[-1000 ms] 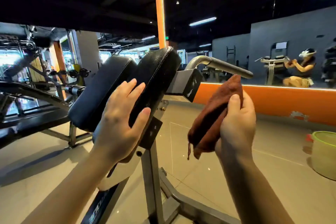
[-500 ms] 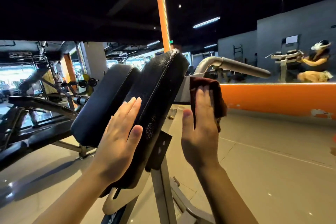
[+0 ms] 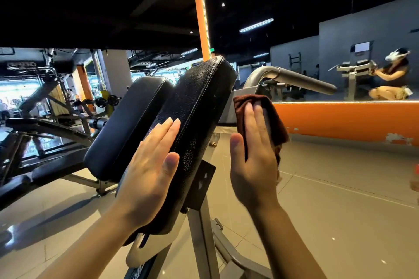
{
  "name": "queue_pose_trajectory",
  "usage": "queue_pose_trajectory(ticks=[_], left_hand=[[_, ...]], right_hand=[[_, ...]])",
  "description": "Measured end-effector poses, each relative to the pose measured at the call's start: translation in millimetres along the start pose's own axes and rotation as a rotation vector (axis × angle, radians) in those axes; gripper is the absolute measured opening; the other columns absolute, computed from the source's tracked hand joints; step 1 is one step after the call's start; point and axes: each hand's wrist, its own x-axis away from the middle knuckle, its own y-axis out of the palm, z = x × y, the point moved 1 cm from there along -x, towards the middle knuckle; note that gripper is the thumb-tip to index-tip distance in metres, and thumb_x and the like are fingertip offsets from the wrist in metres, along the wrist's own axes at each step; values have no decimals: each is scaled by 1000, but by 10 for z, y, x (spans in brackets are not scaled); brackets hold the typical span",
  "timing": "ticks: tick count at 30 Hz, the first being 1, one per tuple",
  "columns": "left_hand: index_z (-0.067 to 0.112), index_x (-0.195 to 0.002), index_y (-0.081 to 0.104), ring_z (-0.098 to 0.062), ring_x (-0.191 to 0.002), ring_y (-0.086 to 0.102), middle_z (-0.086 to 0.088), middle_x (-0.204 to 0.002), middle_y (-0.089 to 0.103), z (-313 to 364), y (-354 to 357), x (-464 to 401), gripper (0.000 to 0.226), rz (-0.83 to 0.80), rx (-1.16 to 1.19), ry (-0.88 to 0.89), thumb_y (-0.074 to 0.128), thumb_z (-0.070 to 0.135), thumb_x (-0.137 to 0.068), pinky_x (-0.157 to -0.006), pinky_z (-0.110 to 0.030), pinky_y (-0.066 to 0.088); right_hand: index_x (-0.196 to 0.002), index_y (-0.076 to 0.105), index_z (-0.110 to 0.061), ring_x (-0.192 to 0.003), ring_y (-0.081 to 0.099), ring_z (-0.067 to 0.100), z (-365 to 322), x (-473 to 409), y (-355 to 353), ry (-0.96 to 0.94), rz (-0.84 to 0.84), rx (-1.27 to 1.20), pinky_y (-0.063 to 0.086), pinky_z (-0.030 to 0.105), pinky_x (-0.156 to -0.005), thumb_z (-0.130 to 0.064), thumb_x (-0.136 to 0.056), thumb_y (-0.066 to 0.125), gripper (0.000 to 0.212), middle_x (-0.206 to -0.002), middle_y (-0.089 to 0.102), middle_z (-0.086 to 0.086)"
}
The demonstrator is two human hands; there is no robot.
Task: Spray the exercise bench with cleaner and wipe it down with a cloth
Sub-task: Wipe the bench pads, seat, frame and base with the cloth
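Left hand [image 3: 149, 172] lay flat, fingers straight, on side of near black pad [image 3: 199, 106] of exercise bench; right hand [image 3: 254, 165] flat too, fingers straight, pressed brown cloth [image 3: 269, 118] against grey frame bracket [image 3: 229, 108] just right of pad; cloth draped under fingers, not clenched; handle bar [image 3: 301, 79] above cloth.

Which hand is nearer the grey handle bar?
Right. The right hand presses the brown cloth against the frame just below the grey handle bar; the left hand lies flat on the black pad, farther off.
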Motion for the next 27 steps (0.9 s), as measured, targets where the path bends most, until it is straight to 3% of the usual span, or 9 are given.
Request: queue_pose_trajectory(ticks=[3,6,11,13,16,20,23,25,27], left_hand=[[51,-143,18,7,-144,7,30,-155,14,-19,-2,3,70,11,-4,-7,6,83,-82,-117,-31,9],[49,-145,21,6,-144,8,28,-156,15,-28,-4,-14,70,32,2,-7,7,82,-84,-115,-29,9],[53,-143,16,7,-144,6,35,-153,10,-59,9,-36,64,47,-21,21,6,79,-86,-115,-29,8],[55,-142,15,9,-143,6,37,-151,9,-66,17,-38,61,57,-30,20,6,78,-87,-117,-31,8],[46,-143,24,3,-144,16,25,-153,22,-47,7,6,60,137,-15,-1,8,72,-91,-119,-32,13],[28,-134,46,-4,-136,37,5,-143,47,13,-41,96,49,352,103,-36,23,50,-97,-111,-9,21],[26,-133,48,-6,-135,39,1,-143,50,9,-52,84,48,343,169,-60,25,45,-95,-114,-19,26],[28,-133,46,-7,-137,38,1,-144,49,12,-41,77,45,326,156,-33,26,43,-96,-116,-29,27],[27,-134,47,-7,-138,37,2,-144,49,14,-40,58,45,321,116,-1,25,41,-97,-116,-29,26]], right_hand=[[-149,16,-38,-147,-2,-3,99,-372,-92,-7,-61,-1,4,7,-112,-51,-94,43,63,-156,1,-27],[-147,20,-31,-149,-1,3,125,-499,-40,5,25,-78,3,14,-117,-34,-100,36,49,-157,8,-18],[-151,20,-21,-150,6,9,137,13,104,-46,103,-48,9,24,-122,-31,-105,30,47,-159,14,-10],[-152,17,-24,-150,11,11,115,208,93,-55,87,-46,15,30,-121,-35,-106,29,49,-159,15,-16],[-150,17,-28,-149,16,8,-11,486,64,-32,92,-67,21,29,-120,-40,-105,27,47,-157,15,-29],[-153,19,-32,-149,15,10,-248,775,324,16,86,-126,16,28,-120,-39,-105,26,49,-159,15,-23],[-151,6,-46,-149,6,5,-315,897,704,192,41,-159,10,30,-121,-40,-102,25,53,-160,7,-23],[-150,-1,-50,-150,4,7,-273,1035,859,209,73,-166,8,28,-121,-41,-102,22,54,-161,5,-24],[-151,0,-49,-151,6,10,-240,1197,918,204,86,-171,9,26,-121,-44,-104,19,51,-161,7,-22]])
